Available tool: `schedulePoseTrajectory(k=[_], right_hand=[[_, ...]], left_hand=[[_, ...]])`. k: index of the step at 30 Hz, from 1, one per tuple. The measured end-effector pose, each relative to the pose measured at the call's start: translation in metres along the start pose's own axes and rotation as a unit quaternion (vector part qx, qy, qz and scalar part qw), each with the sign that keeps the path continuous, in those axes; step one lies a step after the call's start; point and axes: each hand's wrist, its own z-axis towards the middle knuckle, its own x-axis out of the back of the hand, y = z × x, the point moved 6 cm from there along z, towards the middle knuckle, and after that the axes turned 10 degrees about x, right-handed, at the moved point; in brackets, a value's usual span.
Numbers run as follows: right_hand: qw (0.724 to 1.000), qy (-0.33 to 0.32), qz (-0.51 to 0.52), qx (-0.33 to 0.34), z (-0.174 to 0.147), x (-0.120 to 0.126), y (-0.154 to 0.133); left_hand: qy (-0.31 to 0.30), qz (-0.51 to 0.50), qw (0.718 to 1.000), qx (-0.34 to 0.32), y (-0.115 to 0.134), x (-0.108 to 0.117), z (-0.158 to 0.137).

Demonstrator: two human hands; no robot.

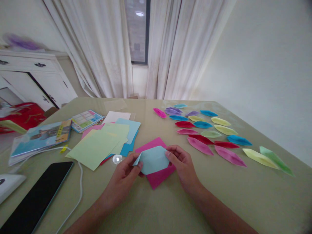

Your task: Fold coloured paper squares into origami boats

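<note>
Fingers of the left hand (126, 171) and right hand (183, 165) are curling nearly closed, each pinching one end of a folded light-blue paper (154, 159). It is being held over a magenta sheet (157, 179) on the table (226, 198). Farther out I'm seeing loose coloured sheets (94, 148) lying left, pointed folded papers (200, 146) spreading right.

On the right of the frame there is a plain, pale wall (268, 65). Long whitish curtains (104, 48) hang in the upper middle, and between them a narrow window (137, 35) shows one bright spot of light (139, 14). In the left upper part stands a white cabinet (48, 83) with dark handles (40, 65). A greenish-beige table (243, 201) fills the lower frame.
</note>
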Motion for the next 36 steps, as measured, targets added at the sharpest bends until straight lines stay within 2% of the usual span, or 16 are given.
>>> schedulePoseTrajectory(k=[3,8,10,11,13,15,17,19,23,30,36], right_hand=[[1.0,-0.002,0.001,-0.014,-0.001,-0.001,0.003],[0.999,-0.01,-0.02,-0.023,0.002,0.0,0.009],[0.996,-0.017,-0.082,0.018,0.003,0.0,0.003],[0.99,-0.02,-0.127,0.062,0.002,0.0,-0.004],[0.958,-0.037,-0.219,0.18,-0.003,-0.005,-0.022],[0.911,-0.086,-0.285,0.284,-0.014,-0.016,-0.036],[0.876,-0.148,-0.319,0.33,-0.026,-0.028,-0.04],[0.86,-0.19,-0.335,0.334,-0.033,-0.035,-0.038],[0.873,-0.215,-0.309,0.309,-0.033,-0.038,-0.035],[0.917,-0.224,-0.192,0.268,-0.025,-0.035,-0.033],[0.957,-0.227,-0.098,0.155,-0.023,-0.032,-0.023]], left_hand=[[0.037,0.033,0.999,-0.013,0.005,0.006,0.001],[0.07,0.007,0.997,-0.021,0.011,0.011,-0.001],[0.079,0.004,0.997,-0.019,0.011,0.011,-0.001],[0.083,0.005,0.996,-0.016,0.01,0.01,-0.001],[0.09,-0.001,0.996,-0.007,0.007,0.009,-0.001],[0.077,-0.022,0.997,0.005,0.003,0.005,-0.001],[0.035,-0.047,0.998,0.014,0.0,-0.003,-0.003],[-0.01,-0.073,0.997,0.012,0.0,-0.011,-0.005],[-0.058,-0.114,0.992,0.018,-0.001,-0.016,-0.006],[-0.08,-0.123,0.989,0.024,0.0,-0.013,-0.003],[-0.085,-0.129,0.988,0.024,0.0,-0.01,-0.002]])
